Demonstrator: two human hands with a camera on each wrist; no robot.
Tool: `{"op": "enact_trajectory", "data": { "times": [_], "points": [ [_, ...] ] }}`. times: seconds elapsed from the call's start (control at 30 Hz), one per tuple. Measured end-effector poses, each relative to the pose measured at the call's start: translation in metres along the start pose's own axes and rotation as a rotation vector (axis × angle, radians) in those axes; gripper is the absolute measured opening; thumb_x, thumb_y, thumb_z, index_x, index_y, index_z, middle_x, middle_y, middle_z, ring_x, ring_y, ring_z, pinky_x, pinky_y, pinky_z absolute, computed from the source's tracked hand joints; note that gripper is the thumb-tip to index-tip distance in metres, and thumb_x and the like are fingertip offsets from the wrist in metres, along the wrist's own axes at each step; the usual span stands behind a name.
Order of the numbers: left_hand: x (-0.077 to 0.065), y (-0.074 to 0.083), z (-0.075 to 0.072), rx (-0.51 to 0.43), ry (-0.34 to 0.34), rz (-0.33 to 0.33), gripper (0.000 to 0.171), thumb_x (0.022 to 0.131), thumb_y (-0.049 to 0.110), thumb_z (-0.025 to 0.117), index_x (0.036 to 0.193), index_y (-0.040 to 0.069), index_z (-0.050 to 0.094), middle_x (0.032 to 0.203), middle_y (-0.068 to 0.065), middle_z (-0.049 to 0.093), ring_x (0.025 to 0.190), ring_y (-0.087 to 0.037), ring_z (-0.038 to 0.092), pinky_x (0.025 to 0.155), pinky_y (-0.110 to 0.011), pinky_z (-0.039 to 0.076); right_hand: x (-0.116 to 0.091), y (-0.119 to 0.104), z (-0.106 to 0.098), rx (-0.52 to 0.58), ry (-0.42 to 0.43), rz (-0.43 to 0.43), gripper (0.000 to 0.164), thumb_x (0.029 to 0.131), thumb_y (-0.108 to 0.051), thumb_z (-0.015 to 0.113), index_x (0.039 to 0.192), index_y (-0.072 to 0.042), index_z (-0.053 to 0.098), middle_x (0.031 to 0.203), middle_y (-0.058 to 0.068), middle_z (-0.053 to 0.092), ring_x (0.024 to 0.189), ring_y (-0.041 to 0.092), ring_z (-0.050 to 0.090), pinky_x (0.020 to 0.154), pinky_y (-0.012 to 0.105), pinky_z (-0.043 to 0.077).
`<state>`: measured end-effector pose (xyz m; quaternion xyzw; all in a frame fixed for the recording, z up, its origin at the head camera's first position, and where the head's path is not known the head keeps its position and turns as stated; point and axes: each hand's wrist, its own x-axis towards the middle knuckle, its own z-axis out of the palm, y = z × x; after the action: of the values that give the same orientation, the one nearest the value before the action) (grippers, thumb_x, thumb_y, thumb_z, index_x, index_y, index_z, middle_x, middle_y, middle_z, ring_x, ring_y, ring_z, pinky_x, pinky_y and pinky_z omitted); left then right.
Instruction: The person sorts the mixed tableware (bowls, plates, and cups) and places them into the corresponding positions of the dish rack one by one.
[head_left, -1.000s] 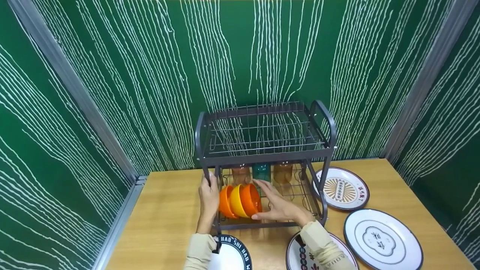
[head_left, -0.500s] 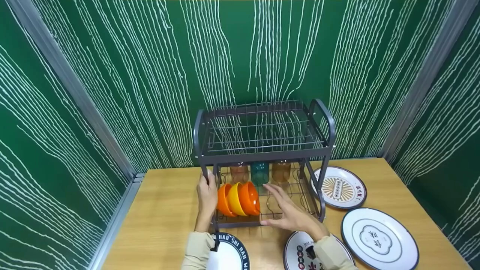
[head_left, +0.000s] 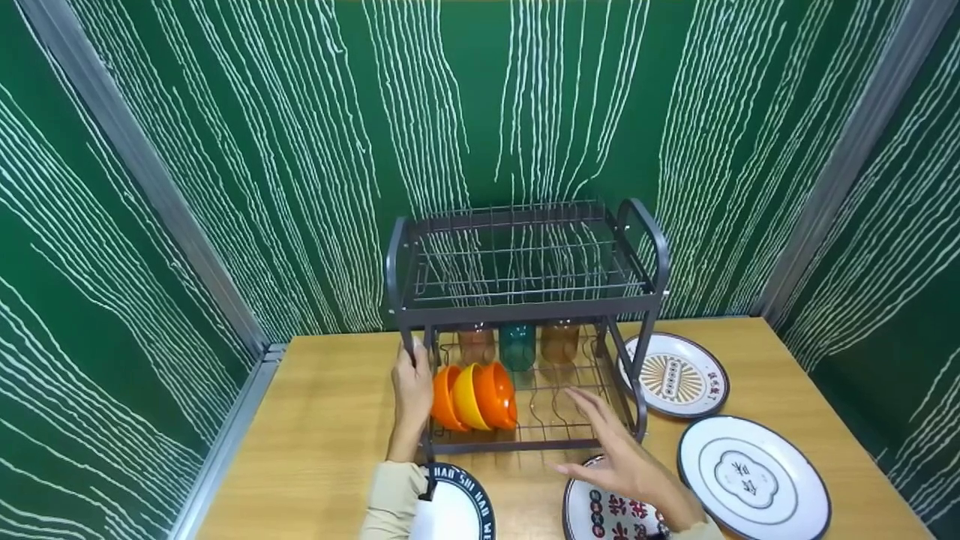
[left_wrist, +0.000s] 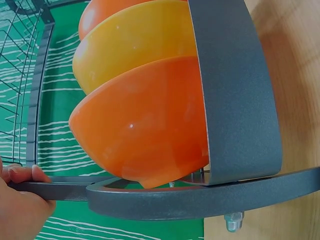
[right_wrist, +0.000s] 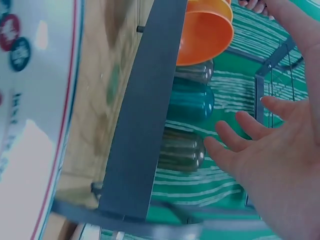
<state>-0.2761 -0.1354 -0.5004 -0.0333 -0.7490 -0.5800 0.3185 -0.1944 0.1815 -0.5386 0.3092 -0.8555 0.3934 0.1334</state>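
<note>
My left hand (head_left: 412, 390) grips the left upright of a dark two-tier dish rack (head_left: 525, 308); in the left wrist view its thumb and fingers wrap the bar. Three bowls stand tilted on edge, nested in a row at the left of the lower tier: an orange bowl (head_left: 443, 405), a yellow bowl (head_left: 468, 399) and another orange bowl (head_left: 496, 397). My right hand (head_left: 628, 466) hovers before the rack's front right, fingers spread and holding nothing. In the right wrist view it is apart from the nearest orange bowl (right_wrist: 207, 37).
Behind the bowls stand a pinkish glass (head_left: 476, 345), a teal glass (head_left: 517, 346) and an amber glass (head_left: 559, 343). Plates lie on the wooden table (head_left: 322, 420): a dark-rimmed plate (head_left: 450, 514), a lettered plate (head_left: 581, 502), an oval-patterned plate (head_left: 787, 480) and a sunburst plate (head_left: 701, 382).
My right hand has drawn away from the right orange bowl, moving right and toward me. The bowls stay in the rack, and my left hand keeps its grip on the upright.
</note>
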Motion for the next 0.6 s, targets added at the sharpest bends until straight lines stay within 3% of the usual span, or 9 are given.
{"op": "enact_trajectory", "data": {
  "times": [0.1, 0.23, 0.4, 0.6],
  "points": [
    [-0.001, 0.001, 0.0, -0.017, -0.019, -0.022, 0.025, 0.102, 0.02, 0.043, 0.093, -0.003, 0.051, 0.067, 0.0, 0.039, 0.058, -0.018, 0.04, 0.051, -0.027, 0.033, -0.018, 0.0, -0.008, 0.017, 0.021, 0.052, 0.096, 0.074, -0.044, 0.078, 0.15, -0.016, 0.026, 0.151, 0.006, 0.027, 0.133, 0.027, 0.031, 0.097, 0.065, 0.034],
    [-0.001, 0.002, 0.002, -0.037, -0.036, -0.048, 0.022, 0.102, 0.023, 0.042, 0.093, 0.005, 0.051, 0.067, -0.001, 0.04, 0.058, -0.018, 0.041, 0.051, -0.026, 0.034, -0.043, 0.006, -0.018, 0.0, 0.068, 0.126, 0.098, 0.072, -0.037, 0.082, 0.15, -0.016, 0.026, 0.15, 0.008, 0.027, 0.133, 0.033, 0.03, 0.095, 0.069, 0.03],
    [-0.001, 0.006, 0.002, -0.021, -0.026, -0.021, 0.02, 0.102, 0.018, 0.042, 0.093, 0.003, 0.051, 0.067, -0.001, 0.039, 0.059, -0.018, 0.04, 0.052, -0.026, 0.033, -0.077, 0.015, -0.026, -0.083, 0.086, 0.323, 0.097, 0.072, -0.04, 0.082, 0.149, -0.016, 0.027, 0.145, 0.018, 0.028, 0.129, 0.041, 0.031, 0.094, 0.071, 0.03],
    [-0.007, 0.035, -0.007, -0.009, -0.041, 0.003, 0.014, 0.101, 0.008, 0.04, 0.097, -0.001, 0.05, 0.068, -0.004, 0.039, 0.059, -0.016, 0.039, 0.052, -0.025, 0.033, -0.108, 0.021, -0.028, -0.132, 0.07, 0.491, 0.097, 0.074, -0.044, 0.078, 0.146, -0.004, 0.027, 0.141, 0.028, 0.027, 0.127, 0.047, 0.027, 0.094, 0.072, 0.026]
  ]
}}
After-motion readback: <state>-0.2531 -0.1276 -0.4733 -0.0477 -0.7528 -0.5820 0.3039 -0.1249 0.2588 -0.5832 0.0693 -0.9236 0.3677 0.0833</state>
